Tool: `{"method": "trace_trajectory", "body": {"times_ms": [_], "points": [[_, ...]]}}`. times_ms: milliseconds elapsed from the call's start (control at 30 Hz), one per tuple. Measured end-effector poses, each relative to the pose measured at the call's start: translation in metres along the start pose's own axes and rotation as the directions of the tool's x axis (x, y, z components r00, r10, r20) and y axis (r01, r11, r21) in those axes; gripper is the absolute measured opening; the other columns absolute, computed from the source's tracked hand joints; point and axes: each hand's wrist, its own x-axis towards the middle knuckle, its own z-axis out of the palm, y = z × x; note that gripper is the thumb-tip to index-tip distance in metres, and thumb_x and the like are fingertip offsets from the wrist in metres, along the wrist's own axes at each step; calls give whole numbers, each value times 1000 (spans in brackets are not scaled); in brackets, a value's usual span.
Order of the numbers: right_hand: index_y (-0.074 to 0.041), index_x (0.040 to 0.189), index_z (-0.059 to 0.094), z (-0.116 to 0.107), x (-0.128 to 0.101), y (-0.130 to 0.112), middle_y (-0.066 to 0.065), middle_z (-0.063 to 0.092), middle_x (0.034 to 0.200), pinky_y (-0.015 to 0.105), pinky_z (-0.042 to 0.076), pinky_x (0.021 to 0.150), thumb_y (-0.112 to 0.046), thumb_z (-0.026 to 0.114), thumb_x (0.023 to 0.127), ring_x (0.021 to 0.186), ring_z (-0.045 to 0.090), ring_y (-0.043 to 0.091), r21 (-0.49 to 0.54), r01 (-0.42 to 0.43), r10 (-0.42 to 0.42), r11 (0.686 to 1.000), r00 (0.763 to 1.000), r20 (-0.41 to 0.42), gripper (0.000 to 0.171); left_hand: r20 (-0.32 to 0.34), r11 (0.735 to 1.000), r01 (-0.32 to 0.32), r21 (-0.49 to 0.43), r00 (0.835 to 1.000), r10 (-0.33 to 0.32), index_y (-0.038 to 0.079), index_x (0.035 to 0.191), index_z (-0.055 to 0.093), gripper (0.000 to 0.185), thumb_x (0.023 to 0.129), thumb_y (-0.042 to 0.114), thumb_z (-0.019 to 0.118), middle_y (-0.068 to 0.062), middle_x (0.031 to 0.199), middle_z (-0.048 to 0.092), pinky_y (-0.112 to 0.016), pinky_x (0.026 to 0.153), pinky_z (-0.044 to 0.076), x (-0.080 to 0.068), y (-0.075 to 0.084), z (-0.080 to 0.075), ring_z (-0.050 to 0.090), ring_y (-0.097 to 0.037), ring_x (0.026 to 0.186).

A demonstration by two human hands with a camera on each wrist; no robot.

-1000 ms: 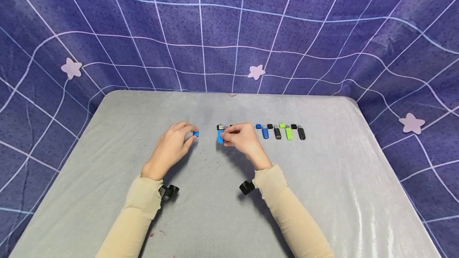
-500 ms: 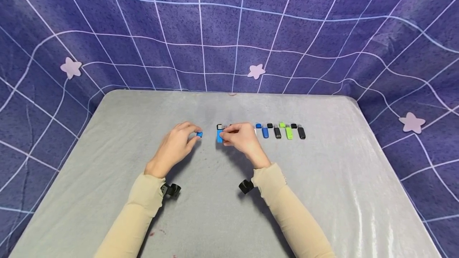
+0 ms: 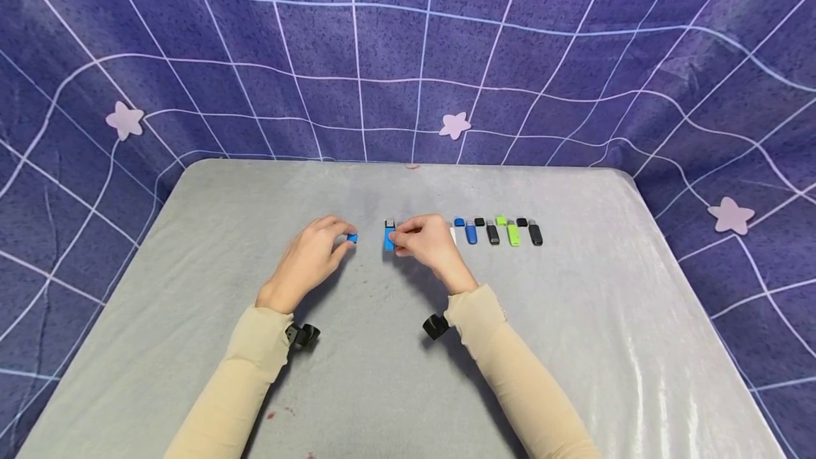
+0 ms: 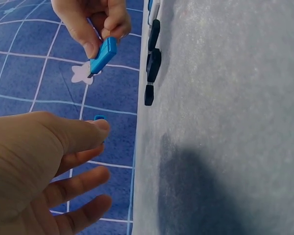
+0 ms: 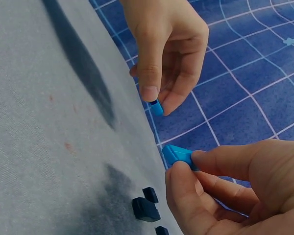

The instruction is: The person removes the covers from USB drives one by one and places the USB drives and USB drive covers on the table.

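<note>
My left hand (image 3: 346,240) pinches a small blue cap (image 3: 352,238) between thumb and forefinger, just above the grey table (image 3: 574,346). A short gap to its right, my right hand (image 3: 396,238) pinches a light-blue USB stick (image 3: 389,236), metal plug pointing away. In the left wrist view the cap (image 4: 99,118) sits at my thumb tip, below the stick (image 4: 103,55). The right wrist view shows the cap (image 5: 157,107) facing the stick (image 5: 179,155), apart from it.
To the right of my right hand a row of USB sticks lies on the table: blue (image 3: 471,233), black (image 3: 493,234), green (image 3: 513,234), black (image 3: 535,234), with loose caps just behind them. A purple grid-patterned backdrop (image 3: 408,55) rises behind the table.
My left hand has carried the blue cap slightly right, closer to the stick. My right hand has barely shifted.
</note>
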Motion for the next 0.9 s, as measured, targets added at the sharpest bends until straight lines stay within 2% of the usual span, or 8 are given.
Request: {"method": "trace_trajectory", "body": {"times_ms": [300, 600, 733, 900], "points": [[3, 99, 77, 1, 3, -3, 17, 76, 95, 44, 62, 82, -9, 75, 94, 68, 73, 16, -38, 6, -6, 999, 1000, 2, 13, 9, 1000, 10, 10, 1000, -10, 9, 114, 75, 17, 97, 14, 73, -7, 114, 71, -47, 89, 56, 2, -4, 0, 67, -29, 107], [1, 96, 77, 4, 8, -5, 15, 76, 86, 40, 63, 76, -11, 75, 93, 68, 74, 17, -99, 36, -37, 994, 999, -15, 12, 6, 1000, 2, 18, 1000, -3, 9, 112, 75, 18, 95, 14, 76, -7, 114, 72, -48, 90, 56, 6, -8, 0, 67, -30, 108], [2, 97, 76, 6, 9, -5, 15, 75, 83, 38, 64, 73, -9, 75, 93, 64, 72, 15, -67, 23, -24, 997, 999, -23, 12, 8, 1000, 11, 13, 1000, -11, 9, 114, 74, 19, 95, 15, 75, -8, 115, 72, -48, 88, 56, 8, -9, 1, 68, -29, 106], [3, 98, 74, 9, 12, -7, 16, 73, 84, 44, 63, 75, -7, 74, 94, 60, 70, 14, -15, -3, 3, 1000, 1000, -19, 12, -2, 1000, 13, 4, 1000, -13, 7, 123, 71, 26, 97, 14, 72, -10, 120, 70, -49, 87, 56, 9, -10, 0, 68, -30, 107]]}}
